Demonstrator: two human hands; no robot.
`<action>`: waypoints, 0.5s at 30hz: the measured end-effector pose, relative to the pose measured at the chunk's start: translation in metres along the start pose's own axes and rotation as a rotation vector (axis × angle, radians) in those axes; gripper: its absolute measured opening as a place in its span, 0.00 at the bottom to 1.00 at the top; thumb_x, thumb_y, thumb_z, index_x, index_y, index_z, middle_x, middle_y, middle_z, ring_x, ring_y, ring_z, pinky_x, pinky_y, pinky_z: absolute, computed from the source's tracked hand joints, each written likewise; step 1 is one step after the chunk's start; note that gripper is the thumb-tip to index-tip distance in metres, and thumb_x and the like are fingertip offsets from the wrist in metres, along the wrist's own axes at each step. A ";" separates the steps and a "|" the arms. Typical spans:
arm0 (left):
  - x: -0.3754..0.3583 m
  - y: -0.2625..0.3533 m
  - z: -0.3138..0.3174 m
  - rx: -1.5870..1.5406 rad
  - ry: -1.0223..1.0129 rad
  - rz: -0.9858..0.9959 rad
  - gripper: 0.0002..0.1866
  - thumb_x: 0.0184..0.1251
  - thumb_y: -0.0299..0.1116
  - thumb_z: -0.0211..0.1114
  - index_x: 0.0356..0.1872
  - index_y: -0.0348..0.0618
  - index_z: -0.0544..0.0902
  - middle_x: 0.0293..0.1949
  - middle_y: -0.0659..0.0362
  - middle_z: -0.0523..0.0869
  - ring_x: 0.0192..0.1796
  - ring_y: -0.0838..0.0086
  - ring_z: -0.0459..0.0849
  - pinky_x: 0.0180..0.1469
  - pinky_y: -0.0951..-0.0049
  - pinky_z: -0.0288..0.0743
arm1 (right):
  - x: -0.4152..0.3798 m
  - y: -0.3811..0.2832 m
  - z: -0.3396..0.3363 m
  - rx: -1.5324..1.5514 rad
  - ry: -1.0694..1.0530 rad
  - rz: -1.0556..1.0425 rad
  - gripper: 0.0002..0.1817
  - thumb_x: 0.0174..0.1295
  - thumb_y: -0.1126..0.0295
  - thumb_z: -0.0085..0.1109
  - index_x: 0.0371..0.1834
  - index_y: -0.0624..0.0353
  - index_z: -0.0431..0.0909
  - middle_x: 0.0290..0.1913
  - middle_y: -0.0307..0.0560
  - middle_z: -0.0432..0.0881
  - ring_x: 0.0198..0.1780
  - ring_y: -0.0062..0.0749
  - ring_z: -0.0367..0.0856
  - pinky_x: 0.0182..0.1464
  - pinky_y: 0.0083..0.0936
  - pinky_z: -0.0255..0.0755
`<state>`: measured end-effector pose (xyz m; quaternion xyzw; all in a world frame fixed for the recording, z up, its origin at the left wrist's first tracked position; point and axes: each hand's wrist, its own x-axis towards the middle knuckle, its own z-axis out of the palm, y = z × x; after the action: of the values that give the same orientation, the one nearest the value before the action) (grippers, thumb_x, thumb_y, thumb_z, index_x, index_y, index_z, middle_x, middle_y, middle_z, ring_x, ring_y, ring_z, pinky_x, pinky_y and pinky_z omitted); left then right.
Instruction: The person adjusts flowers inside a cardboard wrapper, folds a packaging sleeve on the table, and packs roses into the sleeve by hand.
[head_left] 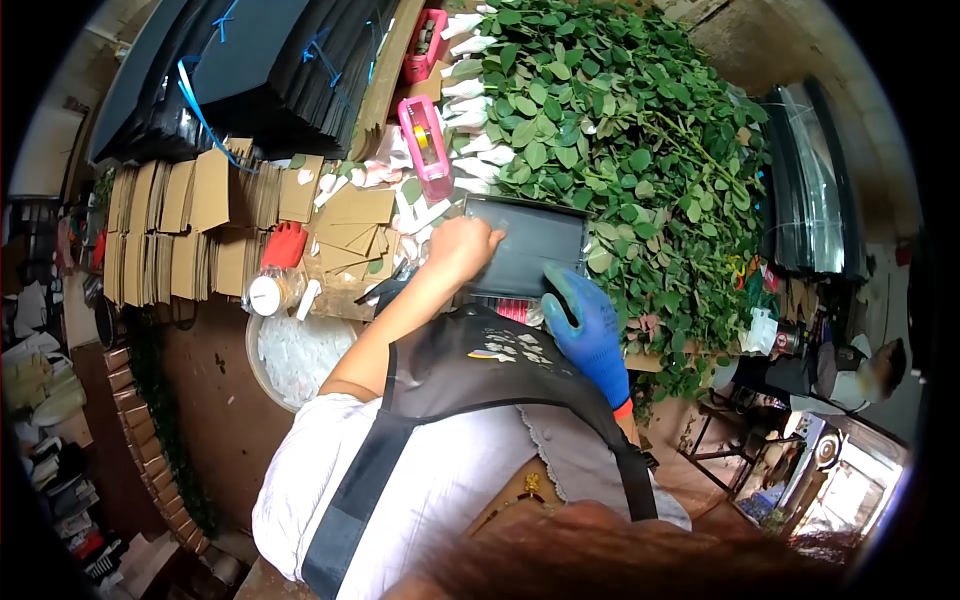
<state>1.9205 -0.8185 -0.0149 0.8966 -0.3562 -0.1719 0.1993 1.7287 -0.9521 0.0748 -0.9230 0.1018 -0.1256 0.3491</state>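
Observation:
A dark, shallow rectangular tray [538, 236] lies on the work table in front of my body. My left hand [464, 247], bare, is over the tray's left side with its fingers curled; what they hold, if anything, is hidden. My right hand [580, 318] wears a blue glove with a greenish palm. It rests at the tray's near right corner, thumb and fingers apart. Just left of the tray lie white paper-like strips [420, 215]. A pink tape dispenser [428, 150] stands beyond them. Something pink-red and striped [513, 311] shows below the tray's near edge.
Leafy green stems [630, 150] with white-wrapped ends [468, 105] are heaped at right. Cardboard pieces [180, 195] and a clear jar [270, 292] stand at left, above a bucket of whitish scraps [300, 355]. Black sheets [270, 75] are stacked behind. Another person [850, 375] is at far right.

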 end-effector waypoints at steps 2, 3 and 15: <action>-0.012 -0.010 -0.004 0.022 -0.034 0.007 0.27 0.65 0.58 0.66 0.22 0.41 0.87 0.23 0.46 0.86 0.31 0.47 0.87 0.36 0.51 0.79 | -0.005 0.006 0.000 0.027 0.019 0.017 0.21 0.65 0.67 0.63 0.60 0.61 0.81 0.55 0.57 0.85 0.53 0.52 0.83 0.57 0.39 0.76; -0.020 -0.015 -0.009 0.022 -0.086 0.005 0.28 0.64 0.60 0.67 0.22 0.41 0.87 0.23 0.46 0.85 0.30 0.48 0.86 0.35 0.51 0.79 | -0.008 0.010 0.001 0.043 0.030 0.028 0.21 0.65 0.67 0.63 0.60 0.61 0.81 0.55 0.57 0.85 0.54 0.52 0.83 0.57 0.39 0.76; 0.087 -0.144 0.042 -0.680 0.323 -0.254 0.21 0.69 0.48 0.67 0.46 0.36 0.84 0.39 0.50 0.88 0.37 0.61 0.86 0.43 0.64 0.78 | 0.033 -0.018 0.033 0.494 -0.174 0.218 0.25 0.69 0.66 0.61 0.67 0.64 0.73 0.60 0.56 0.82 0.59 0.42 0.83 0.60 0.33 0.76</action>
<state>2.0434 -0.7938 -0.1342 0.8318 -0.1292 -0.1600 0.5155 1.7713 -0.9279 0.0681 -0.8010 0.1362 -0.0285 0.5823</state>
